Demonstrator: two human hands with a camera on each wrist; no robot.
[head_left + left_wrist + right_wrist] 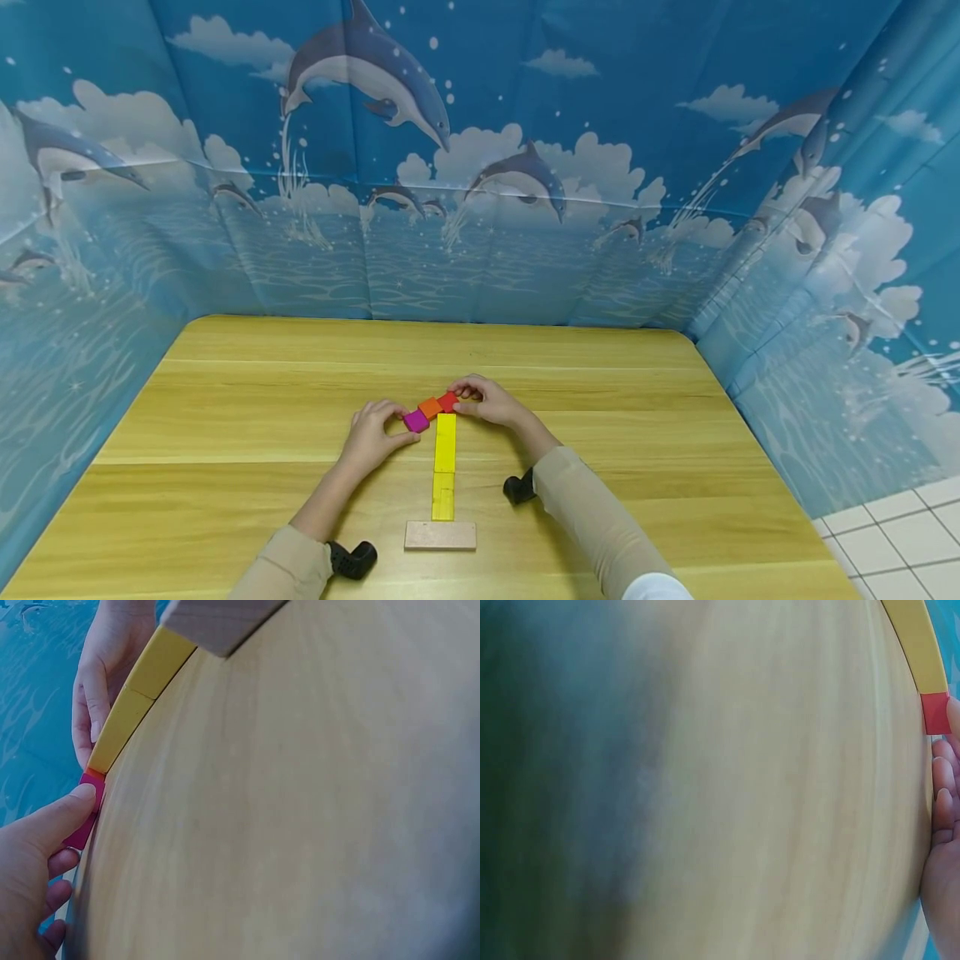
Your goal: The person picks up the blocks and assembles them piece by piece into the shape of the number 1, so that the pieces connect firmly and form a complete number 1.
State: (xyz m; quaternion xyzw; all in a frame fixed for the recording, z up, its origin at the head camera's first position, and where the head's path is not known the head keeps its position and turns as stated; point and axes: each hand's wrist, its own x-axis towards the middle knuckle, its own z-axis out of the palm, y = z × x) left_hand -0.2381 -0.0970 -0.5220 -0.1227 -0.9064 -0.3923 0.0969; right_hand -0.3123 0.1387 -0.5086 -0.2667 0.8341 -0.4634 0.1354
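Three small blocks, magenta (416,420), orange (430,407) and red (447,402), form a slanting row at the far end of a yellow strip. My left hand (371,438) pinches the magenta block at the row's left end; in the left wrist view its thumb (84,792) lies over that block. At the right end my right hand (489,402) holds the red block between thumb and fingers. Two yellow blocks (446,442) lie end to end below the row. A pale wooden block (440,536) sits crosswise at their near end.
The wood-grain table (637,467) has a far edge along a blue curtain (480,275) printed with dolphins. Black devices (353,560) jut from both sleeves, close to the tabletop. White floor tiles (892,533) show beyond the right edge.
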